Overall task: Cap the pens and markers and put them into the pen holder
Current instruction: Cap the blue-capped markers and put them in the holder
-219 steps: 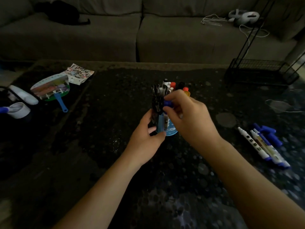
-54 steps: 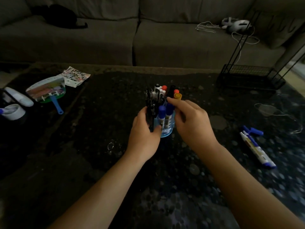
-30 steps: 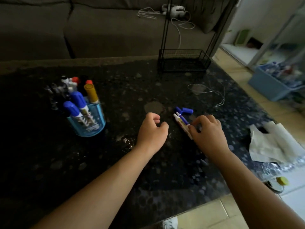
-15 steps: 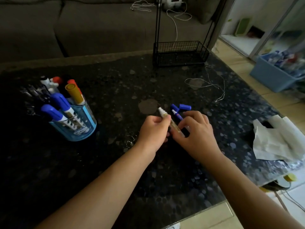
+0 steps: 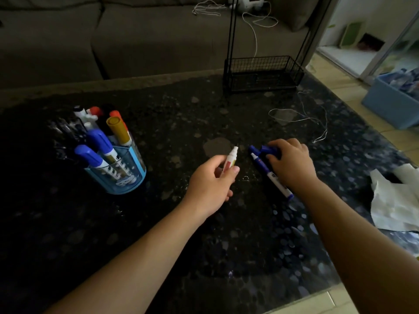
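Dark speckled table [image 5: 204,245], mid-frame: left hand [image 5: 210,184] grips the uncapped white marker [image 5: 231,158], tip pointing up-frame; just right of it, the right hand [image 5: 292,164] curls its fingers [image 5: 283,143] over a blue cap [image 5: 267,150].

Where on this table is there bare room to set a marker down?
Bare tabletop lies between the pen holder and the left hand, and beyond them up to the wire rack. It is crowded by the right hand: blue marker, cap, cord.
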